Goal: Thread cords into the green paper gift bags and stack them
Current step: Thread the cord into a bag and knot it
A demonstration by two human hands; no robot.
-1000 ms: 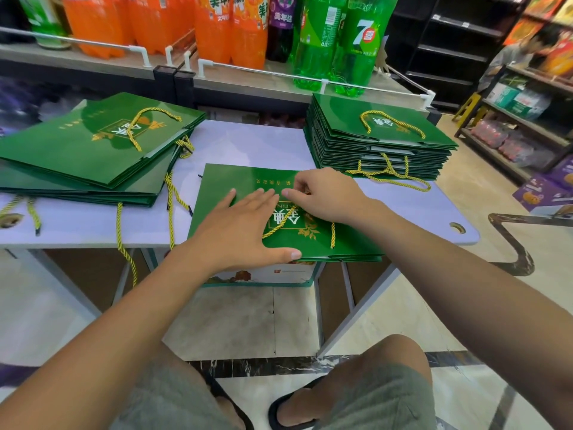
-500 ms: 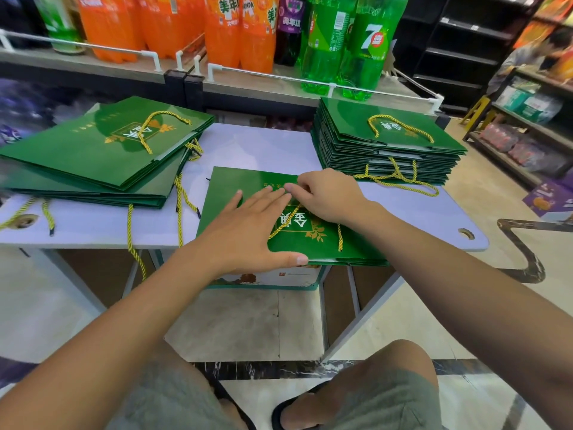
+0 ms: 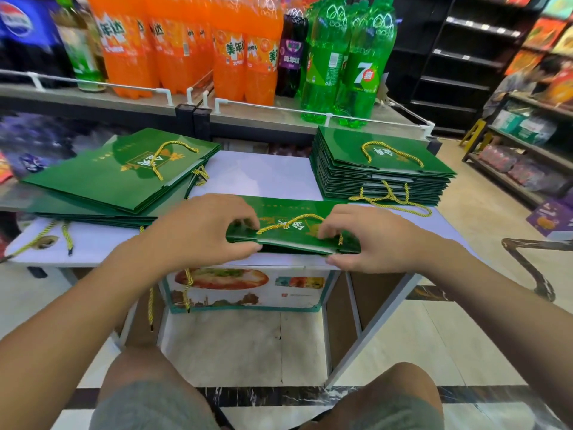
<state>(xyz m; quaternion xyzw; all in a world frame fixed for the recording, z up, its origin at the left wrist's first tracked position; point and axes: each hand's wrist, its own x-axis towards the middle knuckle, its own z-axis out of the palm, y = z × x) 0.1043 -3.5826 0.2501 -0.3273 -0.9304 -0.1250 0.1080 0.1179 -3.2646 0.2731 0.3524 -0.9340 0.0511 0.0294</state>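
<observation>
Closest in, bent knees in grey shorts [image 3: 155, 405]. Just beyond, left hand [image 3: 198, 231] curled round the left end of a flat green paper gift bag with gold print [image 3: 279, 209], fingers on top and thumb beneath. Right hand [image 3: 372, 240] pinching the bag's right end the same way. Bag at the near edge of the white counter [image 3: 263, 175], front edge raised, twisted yellow cord handle [image 3: 297, 218] looped across its top face between both hands. Under the counter, a printed cardboard box [image 3: 248, 287]. Further back on the left, a loose slanted pile of green bags [image 3: 108, 178], cords trailing over the counter edge. Back right, a neat tall stack of green bags [image 3: 381, 178]. Behind, a grey shelf [image 3: 263, 113] with orange soda bottles [image 3: 235, 51] and green soda bottles [image 3: 341, 63].
</observation>
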